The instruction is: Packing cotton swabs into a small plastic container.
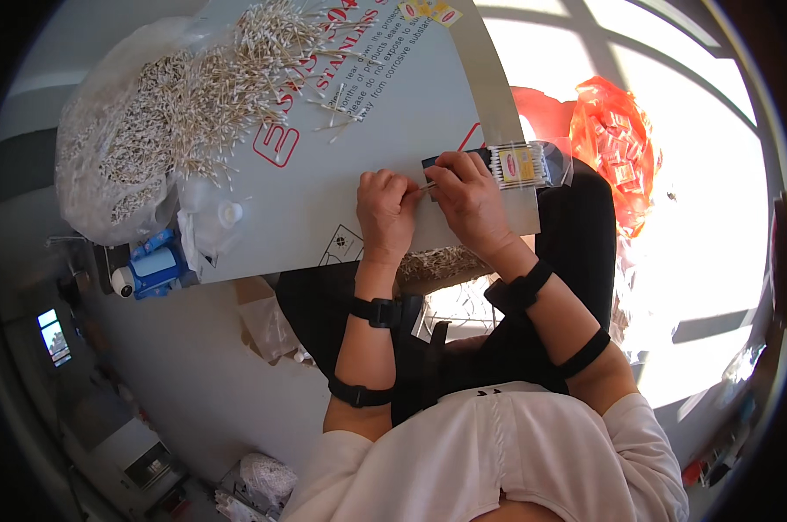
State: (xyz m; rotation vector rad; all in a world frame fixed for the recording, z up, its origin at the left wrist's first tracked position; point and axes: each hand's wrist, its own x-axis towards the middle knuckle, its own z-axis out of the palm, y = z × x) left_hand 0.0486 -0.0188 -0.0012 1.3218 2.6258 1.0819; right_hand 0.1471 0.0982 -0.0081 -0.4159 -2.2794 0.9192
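My left hand [386, 209] is closed in a pinch over the near part of the table, fingertips toward my right hand. My right hand [473, 202] is also closed, just beside it. A thin stick [426, 185] shows between the fingertips of both hands; its ends are hidden. Against the right hand's fingers lies a dark flat piece [430, 163], mostly covered. Just right of that hand, a clear packet of cotton swabs [540, 163] with a yellow and red label lies at the table's right edge.
A big heap of loose cotton swabs [211, 104] spills from a clear plastic bag [80, 165] at the table's [324, 209] far left. A blue and white bottle [154, 265] is at the left edge. A red plastic bag [615, 148] with small packs is beyond the right edge.
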